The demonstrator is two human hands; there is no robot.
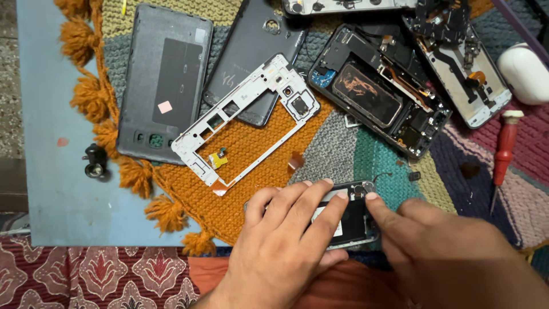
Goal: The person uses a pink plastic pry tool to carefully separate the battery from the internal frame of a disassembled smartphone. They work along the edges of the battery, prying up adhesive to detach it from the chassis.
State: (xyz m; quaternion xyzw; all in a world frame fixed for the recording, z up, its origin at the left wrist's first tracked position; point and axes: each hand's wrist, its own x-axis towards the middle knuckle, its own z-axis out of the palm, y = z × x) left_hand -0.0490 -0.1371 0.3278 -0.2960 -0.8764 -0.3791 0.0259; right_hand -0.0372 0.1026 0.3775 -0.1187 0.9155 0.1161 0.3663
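Home phone-repair spot: dismantled phones (380,91), red screwdriver (503,154) on knitted mat (251,143).

Mat (257,143): knitted wool, coarse, matt, tasselled fringe at left. Table (57,171): smooth, matt blue paint. Back cover (163,86): matt grey plastic. Frame (246,117): white plastic, slight sheen. Open phone (380,91), far right: dark plastic, coppery glossy foil. Screwdriver (503,151): glossy red plastic handle, metal shaft. Phone (349,220) under hands: glossy black, metal rim.

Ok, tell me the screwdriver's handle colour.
Red, with a white cap; the head view shows the screwdriver.
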